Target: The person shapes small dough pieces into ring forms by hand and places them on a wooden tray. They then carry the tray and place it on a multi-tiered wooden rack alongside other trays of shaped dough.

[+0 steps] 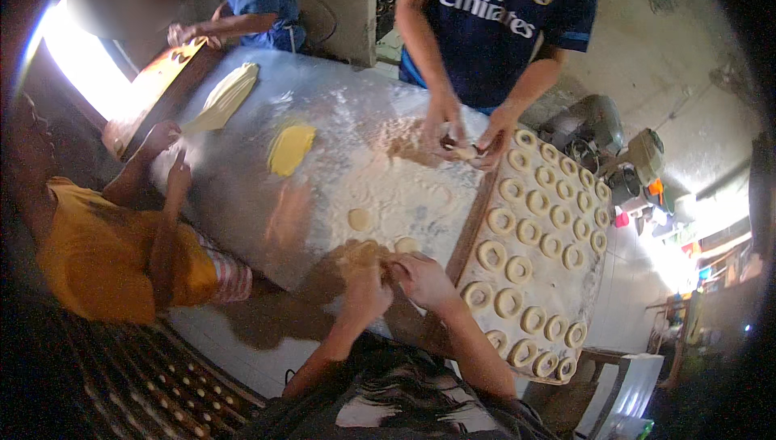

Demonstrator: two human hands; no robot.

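Observation:
At the near edge of the floured metal table, my left hand (368,288) and my right hand (424,280) meet with bent, closed fingers. Whatever they pinch between them is too small and blurred to make out. Just beyond the fingers of my right hand lies a pale round of dough (406,244). Another dough round (358,219) rests in the flour a little farther off to the left. To the right of my right arm, a wooden board (550,282) carries rows of several dough rings (517,269).
Across the table (234,189), a person in a dark blue shirt (493,27) handles a small piece of dough. A person in orange (121,254) touches a long dough strip (222,100) at left. A yellow dough slab (291,149) lies mid-table. Another person (259,3) works behind.

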